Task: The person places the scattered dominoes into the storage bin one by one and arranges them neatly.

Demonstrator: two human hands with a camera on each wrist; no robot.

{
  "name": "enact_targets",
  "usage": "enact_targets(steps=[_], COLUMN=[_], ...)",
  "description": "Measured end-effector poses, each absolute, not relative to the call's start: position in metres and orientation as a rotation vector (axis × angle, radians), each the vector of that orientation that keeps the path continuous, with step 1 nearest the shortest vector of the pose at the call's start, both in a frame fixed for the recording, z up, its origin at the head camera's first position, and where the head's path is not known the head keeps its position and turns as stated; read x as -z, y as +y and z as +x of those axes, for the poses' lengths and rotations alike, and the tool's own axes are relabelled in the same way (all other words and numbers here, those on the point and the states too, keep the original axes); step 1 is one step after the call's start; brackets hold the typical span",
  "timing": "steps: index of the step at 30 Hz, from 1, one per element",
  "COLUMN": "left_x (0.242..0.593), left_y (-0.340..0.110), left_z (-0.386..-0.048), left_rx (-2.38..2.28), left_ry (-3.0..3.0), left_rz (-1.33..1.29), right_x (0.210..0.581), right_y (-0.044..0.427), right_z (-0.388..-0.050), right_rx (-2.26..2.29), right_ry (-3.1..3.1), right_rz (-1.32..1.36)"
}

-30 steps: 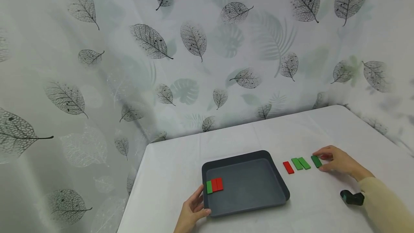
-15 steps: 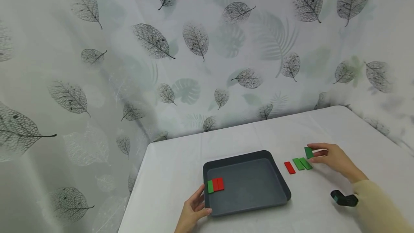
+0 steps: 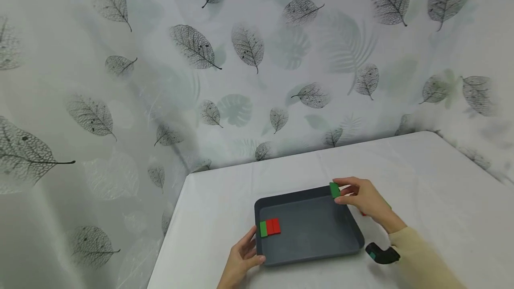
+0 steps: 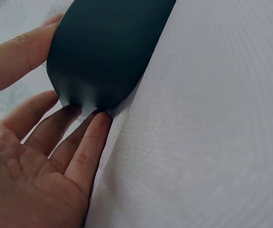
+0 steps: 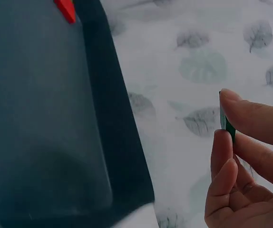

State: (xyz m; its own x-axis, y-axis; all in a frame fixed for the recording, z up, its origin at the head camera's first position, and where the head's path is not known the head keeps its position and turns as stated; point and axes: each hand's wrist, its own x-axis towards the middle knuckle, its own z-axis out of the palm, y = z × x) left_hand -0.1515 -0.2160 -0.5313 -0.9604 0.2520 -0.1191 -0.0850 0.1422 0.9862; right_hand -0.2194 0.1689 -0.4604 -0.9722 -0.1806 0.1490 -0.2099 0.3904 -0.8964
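Observation:
A grey tray [image 3: 309,259] lies on the white table; a green block [image 3: 263,229] and two red blocks [image 3: 273,226] sit side by side at its left. My left hand [image 3: 239,260] holds the tray's left wall; in the left wrist view the fingers of that hand [image 4: 46,156] touch the dark tray [image 4: 103,52]. Above the tray's back right corner, my right hand [image 3: 363,197] pinches a green block [image 3: 335,190]. The right wrist view shows this block [image 5: 228,124] edge-on between thumb and fingers of the hand [image 5: 250,156].
Right of the tray, a red block [image 3: 363,214] and a green one [image 3: 388,205] are mostly hidden behind my right hand and wrist. A black strap-like device [image 3: 382,253] is beside the right sleeve. A leaf-patterned curtain [image 3: 249,79] stands behind the table.
My right hand has lifted the darker green block from the table's right side and carried it left to the tray's back right corner. My left hand stays at the tray's left wall.

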Motion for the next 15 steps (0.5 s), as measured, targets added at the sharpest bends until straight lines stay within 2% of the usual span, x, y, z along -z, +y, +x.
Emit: enact_targets(steps=[7, 15], left_x=[0.531, 0.531], left_y=[-0.216, -0.215], left_z=[-0.152, -0.151], left_rx=[-1.898, -1.914], left_ry=[2.170, 2.166], left_rz=[0.146, 0.151], right_x=[0.474, 0.499], right_y=[0.101, 0.047], right_z=[-0.220, -0.221], right_rx=[-1.704, -1.618], right_ry=[-2.586, -2.698], right_rz=[0.503, 0.425])
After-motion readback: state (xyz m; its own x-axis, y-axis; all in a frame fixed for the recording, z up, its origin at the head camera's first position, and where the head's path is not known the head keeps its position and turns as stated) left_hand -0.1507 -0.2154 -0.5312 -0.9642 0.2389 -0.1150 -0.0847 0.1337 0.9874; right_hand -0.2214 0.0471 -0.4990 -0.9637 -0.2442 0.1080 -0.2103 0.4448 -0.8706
